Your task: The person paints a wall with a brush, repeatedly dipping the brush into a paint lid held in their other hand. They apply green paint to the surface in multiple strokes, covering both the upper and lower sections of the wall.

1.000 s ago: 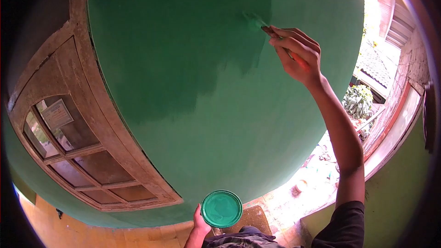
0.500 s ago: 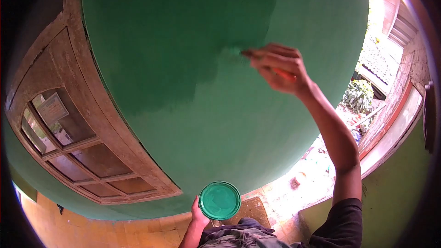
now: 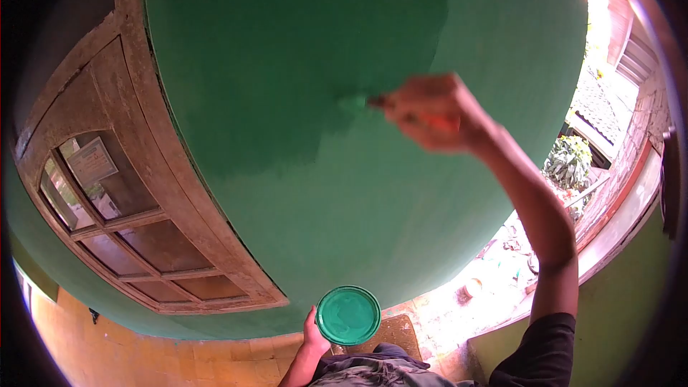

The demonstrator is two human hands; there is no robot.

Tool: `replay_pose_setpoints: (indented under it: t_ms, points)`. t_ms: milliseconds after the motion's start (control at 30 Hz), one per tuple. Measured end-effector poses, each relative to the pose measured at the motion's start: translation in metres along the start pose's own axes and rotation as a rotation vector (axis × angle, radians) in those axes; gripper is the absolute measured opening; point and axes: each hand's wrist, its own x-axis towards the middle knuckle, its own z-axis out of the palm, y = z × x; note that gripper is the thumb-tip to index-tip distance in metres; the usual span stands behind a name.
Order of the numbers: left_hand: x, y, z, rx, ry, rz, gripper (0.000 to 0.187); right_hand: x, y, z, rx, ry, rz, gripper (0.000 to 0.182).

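My right hand (image 3: 433, 116) is closed round a paintbrush (image 3: 374, 102) with an orange handle. The green-loaded bristles are at the wall (image 3: 344, 236), by the ragged border between a darker, wet-looking green patch (image 3: 301, 50) and the lighter green. Motion blurs the hand and bristles somewhat. Low in the view, my left hand (image 3: 312, 333) grips the side of a round tub of green paint (image 3: 349, 315), held in front of my body. Streaks show on the paint's surface.
On the left a worn wooden door or window frame (image 3: 183, 208) with glass panes borders the wall. Yellowish floor tiles (image 3: 179, 365) and a brown mat (image 3: 401, 333) lie below. To the right, a bright opening shows plants (image 3: 570, 161) and scattered items outside.
My right hand and the brush have moved slightly down along the edge of the dark patch. The whole view has shifted a little, so the wall and door frame appear farther right.
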Motion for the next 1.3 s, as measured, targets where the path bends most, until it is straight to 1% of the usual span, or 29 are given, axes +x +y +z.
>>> replay_pose_setpoints:
  t_ms: [100, 167, 200, 267, 333, 400, 433, 500, 533, 600, 633, 667, 733, 800, 833, 900, 933, 967, 1033, 1100, 1167, 1200, 1267, 1300]
  points:
    - [-0.003, 0.006, 0.017, 0.003, 0.000, -0.015, 0.057, 0.039, 0.018, -0.040, -0.069, -0.009, 0.012, 0.011]
    - [0.001, 0.005, 0.016, -0.003, 0.015, -0.005, 0.057, 0.054, 0.017, -0.049, -0.365, 0.148, -0.109, 0.018]
    - [0.002, 0.004, 0.016, -0.006, 0.027, 0.003, 0.056, 0.055, 0.018, -0.046, -0.363, 0.146, -0.110, 0.018]
    - [0.003, 0.003, 0.015, -0.013, 0.021, 0.003, 0.056, 0.055, 0.020, -0.038, -0.466, 0.251, -0.349, 0.026]
    - [0.003, 0.002, 0.015, -0.019, 0.012, 0.004, 0.057, 0.027, 0.009, -0.005, -0.400, 0.028, -0.274, 0.032]
    - [0.000, 0.001, 0.015, -0.036, 0.018, -0.003, 0.057, 0.004, -0.009, 0.025, -0.418, -0.026, -0.325, 0.025]
    - [0.000, 0.001, 0.016, -0.037, 0.015, -0.003, 0.057, -0.007, -0.018, 0.032, -0.420, -0.028, -0.327, 0.025]
    - [-0.002, 0.001, 0.016, -0.064, -0.011, -0.012, 0.056, -0.021, -0.031, 0.038, 0.125, -0.255, -0.039, 0.018]
    - [0.000, 0.000, 0.013, -0.062, -0.014, -0.011, 0.056, -0.021, -0.025, 0.038, 0.121, -0.253, -0.040, 0.018]
    - [0.007, -0.005, 0.004, -0.050, -0.019, -0.018, 0.056, -0.015, -0.001, 0.028, 0.066, -0.107, -0.149, 0.016]
    - [0.008, -0.007, 0.002, -0.047, -0.025, -0.019, 0.056, -0.004, 0.011, 0.012, 0.050, -0.095, -0.079, 0.016]
    - [0.010, -0.008, 0.002, -0.040, -0.016, -0.029, 0.056, 0.011, 0.014, -0.006, -0.070, -0.029, -0.068, 0.013]
    - [0.015, -0.006, 0.007, -0.035, -0.024, -0.023, 0.056, 0.036, 0.030, -0.041, -0.154, 0.044, -0.130, 0.011]
    - [0.018, -0.009, 0.007, -0.014, 0.001, -0.018, 0.058, 0.054, 0.036, -0.078, -0.319, 0.007, -0.094, 0.018]
    - [0.021, -0.008, 0.007, 0.009, 0.026, -0.015, 0.059, 0.059, 0.041, -0.090, -0.324, 0.010, -0.095, 0.018]
    - [0.026, -0.009, 0.004, -0.009, -0.011, -0.017, 0.059, 0.068, 0.052, -0.108, -0.531, 0.252, -0.100, 0.014]
    - [0.027, -0.013, 0.002, -0.029, -0.037, -0.024, 0.059, 0.073, 0.056, -0.109, -0.542, 0.320, -0.213, 0.016]
    - [0.028, -0.016, 0.001, -0.032, -0.040, -0.028, 0.059, 0.069, 0.058, -0.107, -0.543, 0.315, -0.214, 0.016]
    - [0.026, -0.017, 0.003, -0.032, -0.035, -0.015, 0.058, 0.055, 0.059, -0.093, -0.495, 0.079, -0.294, 0.020]
    - [0.022, -0.015, 0.010, -0.040, -0.031, -0.025, 0.058, 0.031, 0.034, -0.064, -0.401, -0.061, -0.186, 0.020]
    - [0.019, -0.017, 0.017, -0.048, -0.025, -0.045, 0.058, 0.016, 0.013, -0.042, -0.276, -0.069, -0.154, 0.016]
    - [0.018, -0.016, 0.018, -0.028, -0.030, -0.055, 0.059, 0.006, 0.003, -0.033, -0.279, -0.073, -0.149, 0.016]
    - [0.016, -0.013, 0.023, -0.002, -0.035, -0.068, 0.060, -0.010, -0.010, -0.020, -0.004, -0.229, 0.019, 0.016]
    - [0.016, -0.011, 0.027, 0.006, -0.037, -0.083, 0.060, -0.015, -0.007, -0.019, -0.007, -0.229, 0.022, 0.016]
